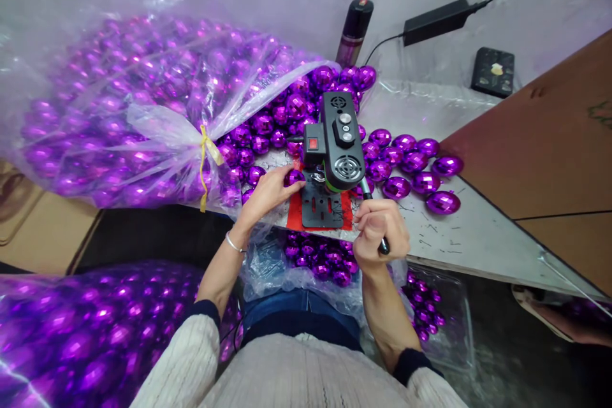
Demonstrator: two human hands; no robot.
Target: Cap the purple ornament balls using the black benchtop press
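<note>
A black machine [342,140] with a red switch and a slotted base stands on red tape [295,213] at the table's front edge. My left hand [273,191] holds a shiny purple ball [294,177] between thumb and fingers at the left side of the machine. Around the machine's black lever [384,245], at its right front, my right hand [381,229] is closed. More purple balls [296,106] lie behind and left of the machine, and several egg-shaped ones [414,161] lie to its right.
A big clear bag of purple balls [143,108], tied in yellow, fills the left. Behind are a spray can [355,32], a power adapter [437,21] and a dark box [493,71]. Cardboard [549,140] borders the right. More balls [329,258] sit below the table edge.
</note>
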